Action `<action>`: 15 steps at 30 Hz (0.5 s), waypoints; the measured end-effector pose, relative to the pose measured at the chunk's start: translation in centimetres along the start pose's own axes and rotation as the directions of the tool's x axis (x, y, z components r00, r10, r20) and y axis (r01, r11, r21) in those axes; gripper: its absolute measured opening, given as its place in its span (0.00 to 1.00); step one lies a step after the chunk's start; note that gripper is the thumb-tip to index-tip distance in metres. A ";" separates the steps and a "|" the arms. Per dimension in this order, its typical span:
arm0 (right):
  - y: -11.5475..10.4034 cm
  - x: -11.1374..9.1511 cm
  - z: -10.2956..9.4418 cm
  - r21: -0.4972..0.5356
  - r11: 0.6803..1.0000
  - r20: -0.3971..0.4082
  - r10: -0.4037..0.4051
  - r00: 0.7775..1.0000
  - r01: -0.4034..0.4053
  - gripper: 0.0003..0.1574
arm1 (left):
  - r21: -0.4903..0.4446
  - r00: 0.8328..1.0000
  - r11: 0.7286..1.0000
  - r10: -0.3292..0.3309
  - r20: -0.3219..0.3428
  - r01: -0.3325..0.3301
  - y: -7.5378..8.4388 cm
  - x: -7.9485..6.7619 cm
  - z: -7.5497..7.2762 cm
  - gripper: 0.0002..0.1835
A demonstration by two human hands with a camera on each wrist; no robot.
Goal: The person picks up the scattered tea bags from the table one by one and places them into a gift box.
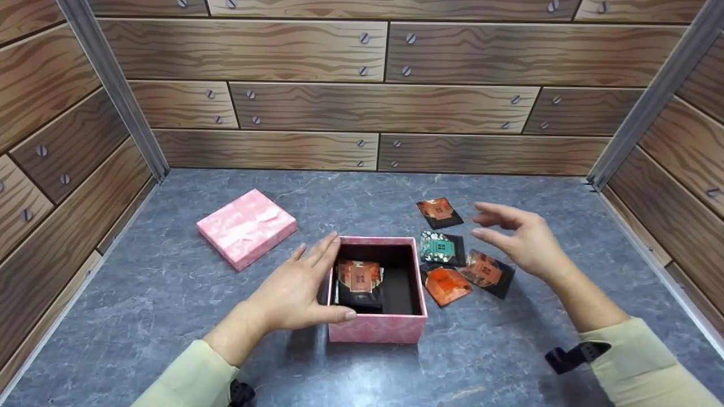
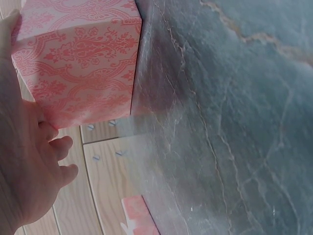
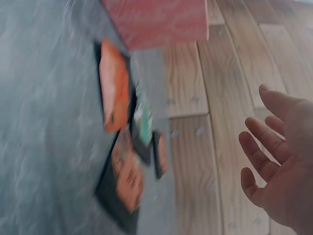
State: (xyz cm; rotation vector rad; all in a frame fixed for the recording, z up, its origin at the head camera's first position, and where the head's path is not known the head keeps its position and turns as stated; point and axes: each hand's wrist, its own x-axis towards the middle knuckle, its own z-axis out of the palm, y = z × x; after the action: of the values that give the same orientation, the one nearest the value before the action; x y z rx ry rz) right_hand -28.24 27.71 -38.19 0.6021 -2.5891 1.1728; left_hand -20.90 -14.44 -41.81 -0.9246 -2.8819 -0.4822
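My left hand (image 1: pixel 297 288) rests along the left side of an open pink patterned box (image 1: pixel 376 329), fingers extended at the far left corner and thumb on the front rim. Inside, on the left, lies a small black-and-orange packet (image 1: pixel 360 280); anything under it is hard to make out. My right hand (image 1: pixel 526 240) hovers to the right of the box with its fingers apart and nothing between them. Nearest it on the table are an orange-and-black packet (image 1: pixel 440 212), a teal one (image 1: pixel 442 247), a brownish-orange one (image 1: pixel 487 273) and a bright orange one (image 1: pixel 448 285).
A pink lid (image 1: pixel 247 229) with a bow lies on the grey marbled table (image 1: pixel 141 316), left of and beyond the box. Wood-patterned panels (image 1: pixel 311 104) wall in the back and both sides.
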 end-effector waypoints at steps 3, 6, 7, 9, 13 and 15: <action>1.8 -0.2 -0.4 0.063 0.997 0.025 0.035 0.999 -0.037 0.33 | 0.001 1.000 1.000 -0.001 -0.002 0.001 0.0 0.0 0.0 0.71; 3.5 -0.6 -0.7 0.122 0.989 0.059 0.078 0.995 -0.084 0.35 | 0.001 1.000 1.000 0.000 -0.005 0.000 0.0 0.0 0.0 0.71; 4.0 -0.7 -0.8 0.132 0.986 0.068 0.093 0.993 -0.102 0.35 | 0.001 1.000 1.000 0.000 -0.006 0.000 0.0 0.0 0.1 0.71; 5.1 -0.9 -0.8 0.159 0.978 0.087 0.121 0.989 -0.134 0.36 | 0.000 1.000 1.000 0.002 -0.007 -0.002 0.0 -0.1 0.1 0.71; 6.8 -1.5 -0.8 0.199 0.963 0.117 0.163 0.980 -0.184 0.38 | 0.002 1.000 1.000 0.005 -0.008 -0.005 0.0 -0.1 0.1 0.71; 7.6 -1.8 -0.8 0.207 0.956 0.136 0.180 0.974 -0.206 0.39 | 0.004 1.000 1.000 0.006 -0.009 -0.006 -0.1 -0.1 0.1 0.71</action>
State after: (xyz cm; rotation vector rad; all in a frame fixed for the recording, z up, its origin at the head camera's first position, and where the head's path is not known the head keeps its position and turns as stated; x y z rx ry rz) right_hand -30.09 33.31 -43.33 0.4792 -2.6851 1.5460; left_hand -20.87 -14.49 -41.94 -0.9283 -2.8698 -0.4792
